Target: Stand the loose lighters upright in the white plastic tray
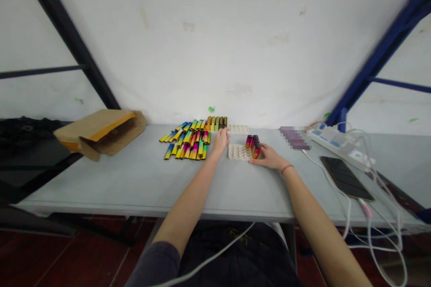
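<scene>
My left hand [221, 140] is over the middle of the table, fingers closed; what they hold, if anything, is hidden. Just right of it lies a white tray with holes [238, 153]. Several shiny red and purple tubes [256, 146] stand upright at this tray's right end. My right hand [271, 158] grips that end, thumb at the front corner and fingers beside the tubes. Left of my left hand, many loose multicoloured metallic tubes [188, 140] lie in rows. Behind it, a block of upright tubes [217, 123] stands beside a second white tray [239, 129].
An open cardboard box [101, 132] sits at the left of the table [134, 184]. To the right are a blurred-out phone-like object [293, 138], a black phone [346, 177], a power strip [340, 143] and tangled white cables. A white wall rises behind.
</scene>
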Action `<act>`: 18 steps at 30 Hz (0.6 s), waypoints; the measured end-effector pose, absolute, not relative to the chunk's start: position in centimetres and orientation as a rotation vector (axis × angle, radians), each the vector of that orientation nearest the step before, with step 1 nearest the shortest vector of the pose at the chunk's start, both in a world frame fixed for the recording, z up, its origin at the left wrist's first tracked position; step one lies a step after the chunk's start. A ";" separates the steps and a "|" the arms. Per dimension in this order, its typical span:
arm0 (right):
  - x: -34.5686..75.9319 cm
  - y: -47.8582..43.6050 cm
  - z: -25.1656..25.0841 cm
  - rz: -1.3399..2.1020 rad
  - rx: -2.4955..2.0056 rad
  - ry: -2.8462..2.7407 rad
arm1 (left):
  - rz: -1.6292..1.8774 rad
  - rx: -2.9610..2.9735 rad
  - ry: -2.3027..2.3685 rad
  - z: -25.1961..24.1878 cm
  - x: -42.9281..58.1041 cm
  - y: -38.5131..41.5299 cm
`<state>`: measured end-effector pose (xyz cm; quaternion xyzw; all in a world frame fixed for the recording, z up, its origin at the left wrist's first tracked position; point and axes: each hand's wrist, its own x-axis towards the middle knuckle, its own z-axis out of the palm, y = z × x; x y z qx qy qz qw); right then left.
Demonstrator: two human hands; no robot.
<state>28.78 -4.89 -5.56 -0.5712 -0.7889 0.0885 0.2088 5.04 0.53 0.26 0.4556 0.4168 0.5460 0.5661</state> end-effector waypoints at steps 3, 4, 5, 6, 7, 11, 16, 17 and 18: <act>28.7 -4.9 -5.5 0.248 -1.593 -2.200 | 1.238 0.968 0.987 0.6 5.0 0.2; 28.7 -4.9 -5.6 0.247 -1.590 -2.200 | 1.247 0.928 0.995 0.8 5.0 0.0; 28.7 -4.8 -5.5 0.247 -1.588 -2.200 | 1.264 0.889 1.004 0.9 5.1 -0.1; 28.7 -4.8 -5.5 0.247 -1.587 -2.202 | 1.286 0.855 1.012 1.0 5.1 -0.2; 28.7 -4.8 -5.5 0.246 -1.591 -2.203 | 1.309 0.829 1.016 1.1 5.1 -0.4; 28.7 -4.8 -5.6 0.221 -1.609 -2.215 | 1.359 0.790 1.015 1.5 5.3 -0.7; 28.8 -4.8 -5.7 0.209 -1.584 -2.216 | 1.359 0.791 1.010 1.5 5.3 -0.8; 28.7 -4.8 -5.7 0.209 -1.585 -2.212 | 1.362 0.799 0.999 1.4 5.4 -0.8; 28.7 -4.8 -5.7 0.211 -1.587 -2.210 | 1.367 0.803 0.986 1.3 5.4 -0.8</act>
